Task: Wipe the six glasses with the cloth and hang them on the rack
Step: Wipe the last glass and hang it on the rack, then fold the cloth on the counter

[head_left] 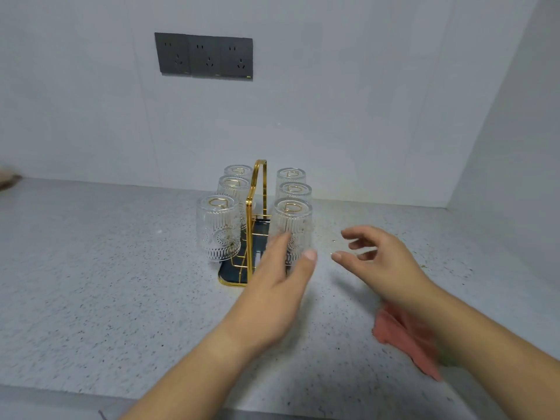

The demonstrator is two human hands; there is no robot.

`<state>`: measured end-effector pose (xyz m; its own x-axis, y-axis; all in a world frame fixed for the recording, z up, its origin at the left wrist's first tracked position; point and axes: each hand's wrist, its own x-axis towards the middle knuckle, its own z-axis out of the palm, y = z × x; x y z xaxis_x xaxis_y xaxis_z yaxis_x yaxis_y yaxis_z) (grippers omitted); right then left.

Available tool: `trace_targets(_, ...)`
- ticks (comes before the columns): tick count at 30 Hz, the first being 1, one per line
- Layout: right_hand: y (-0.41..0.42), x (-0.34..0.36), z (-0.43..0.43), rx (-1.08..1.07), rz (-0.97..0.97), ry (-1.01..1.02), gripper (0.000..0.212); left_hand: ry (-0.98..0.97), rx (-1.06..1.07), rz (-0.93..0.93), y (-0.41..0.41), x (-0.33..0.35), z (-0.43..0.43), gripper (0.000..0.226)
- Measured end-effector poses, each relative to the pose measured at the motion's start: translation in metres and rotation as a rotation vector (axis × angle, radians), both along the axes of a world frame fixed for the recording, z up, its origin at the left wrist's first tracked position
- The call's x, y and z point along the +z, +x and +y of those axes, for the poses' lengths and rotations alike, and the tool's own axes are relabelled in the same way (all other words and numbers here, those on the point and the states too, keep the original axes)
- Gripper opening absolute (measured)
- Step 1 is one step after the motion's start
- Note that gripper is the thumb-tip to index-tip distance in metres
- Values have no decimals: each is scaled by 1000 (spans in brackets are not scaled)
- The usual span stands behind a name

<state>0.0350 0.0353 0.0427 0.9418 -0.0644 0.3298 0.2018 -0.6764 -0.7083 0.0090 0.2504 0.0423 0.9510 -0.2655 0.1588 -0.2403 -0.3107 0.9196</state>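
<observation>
six glasses [293, 228] sitting upside down on rack [256, 213] to drain | both hands [272, 286] hovering open, empty | cloth [403, 338] lying near counter's front edge

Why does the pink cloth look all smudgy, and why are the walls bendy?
Head view: the pink cloth is motion-blurred beside the right hand; the glasses on the rack stay fairly sharp; the wide-angle lens curves the wall lines; the light is soft, shadows faint.

Even, soft light; faint shadows; blurred cloth [406, 341]; wide-angle edge bending
</observation>
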Motion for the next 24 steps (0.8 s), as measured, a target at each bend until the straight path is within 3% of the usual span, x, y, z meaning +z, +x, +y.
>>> trace_targets(4, -43, -16, -43, -25, 74, -232, 23, 100, 203, -106, -4, -16, -22, 47)
trace_targets(7, -68, -31, -65, -42, 118, -372, 35, 61, 290, -109, -6, -20, -38, 35)
trace_targets(14, -92, -54, -87, 40, 229, -529, 49, 183, 20, -97, -13, -49, -87, 18)
trace_targets(18, -93, -54, -89, 87, 211, -524, 45, 207, -134, 49, 2, -54, -113, 7)
trace_targets(21, -98, -53, -95, 64, 243, -592, 47, 175, -244, 133, 16, -46, -128, 17)
trace_targets(24, -109, -55, -106, -77, 300, -742, 69, 310, -413, 81, 15, -43, -149, 25)
